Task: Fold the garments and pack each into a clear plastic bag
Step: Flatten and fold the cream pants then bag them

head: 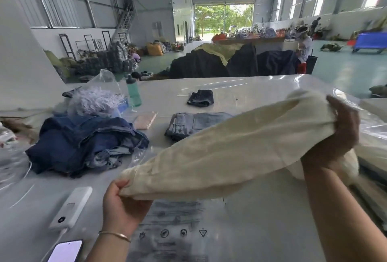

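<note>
Your left hand point(122, 200) and right hand point(333, 134) pinched the cream garment point(219, 153); soft and limp, it likely needed end grips.

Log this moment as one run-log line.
step: folding | left hand: grips one end of cream garment | right hand: grips other end | garment: held above printed plastic bag | bagged: no

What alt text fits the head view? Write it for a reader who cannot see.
A person's left hand and right hand grip opposite ends of a cream garment held above a printed clear plastic bag on a white table. Behind it lie a heap of denim and folded jeans.
</note>
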`<state>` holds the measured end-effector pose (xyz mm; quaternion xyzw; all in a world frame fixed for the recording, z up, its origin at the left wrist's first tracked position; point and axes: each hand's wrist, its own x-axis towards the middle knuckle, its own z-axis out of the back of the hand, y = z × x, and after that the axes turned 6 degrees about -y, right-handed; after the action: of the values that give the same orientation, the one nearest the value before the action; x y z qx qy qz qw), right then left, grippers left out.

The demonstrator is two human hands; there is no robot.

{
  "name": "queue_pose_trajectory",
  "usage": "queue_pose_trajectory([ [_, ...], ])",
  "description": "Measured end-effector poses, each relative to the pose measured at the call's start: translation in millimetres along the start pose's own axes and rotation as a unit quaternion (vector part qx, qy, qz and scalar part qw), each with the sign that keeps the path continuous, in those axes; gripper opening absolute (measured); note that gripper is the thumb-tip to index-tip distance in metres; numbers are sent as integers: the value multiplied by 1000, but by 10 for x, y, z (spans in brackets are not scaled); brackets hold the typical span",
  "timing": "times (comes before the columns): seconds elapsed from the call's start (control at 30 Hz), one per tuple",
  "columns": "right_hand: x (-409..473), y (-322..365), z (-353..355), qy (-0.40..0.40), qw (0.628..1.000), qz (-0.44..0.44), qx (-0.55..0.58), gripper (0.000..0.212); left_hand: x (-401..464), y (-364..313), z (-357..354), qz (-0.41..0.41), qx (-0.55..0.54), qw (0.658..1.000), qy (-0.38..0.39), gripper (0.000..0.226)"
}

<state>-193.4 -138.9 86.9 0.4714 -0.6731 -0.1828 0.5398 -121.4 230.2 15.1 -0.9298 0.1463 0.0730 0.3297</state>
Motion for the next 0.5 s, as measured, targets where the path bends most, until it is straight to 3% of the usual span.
queue_pose_trajectory([
  [0.07, -36, 53, -6, -31, 955, 267, -126, 28, 0, -12, 58, -27, 14, 1000, 0, 59],
  [0.13, -191, -47, 71, -18, 891, 403, -208, 30, 58, -73, 179, -58, 14, 998, -30, 55],
  [0.2, -569, -257, 230, 124, 856, 400, -302, 39, 131, -100, 332, -56, 9, 996, -75, 51],
  [0.23, -808, -381, 340, 257, 822, 359, -359, 47, 158, -79, 406, -45, 13, 994, -99, 47],
  [0.3, -1262, -671, 578, 516, 688, 177, -478, 53, 180, 22, 523, -29, 36, 990, -136, 37],
  [0.33, -1414, -809, 709, 572, 643, 122, -496, 50, 183, 67, 565, -26, 35, 988, -148, 32],
  [0.4, -1505, -882, 839, 576, 637, 63, -509, 49, 189, 101, 669, -28, 8, 987, -160, 33],
  [0.43, -1492, -855, 825, 539, 675, 56, -500, 51, 190, 64, 699, -32, -2, 987, -157, 34],
  [0.5, -1357, -771, 750, 413, 795, 79, -438, 54, 212, -37, 759, -42, -11, 986, -160, 36],
])
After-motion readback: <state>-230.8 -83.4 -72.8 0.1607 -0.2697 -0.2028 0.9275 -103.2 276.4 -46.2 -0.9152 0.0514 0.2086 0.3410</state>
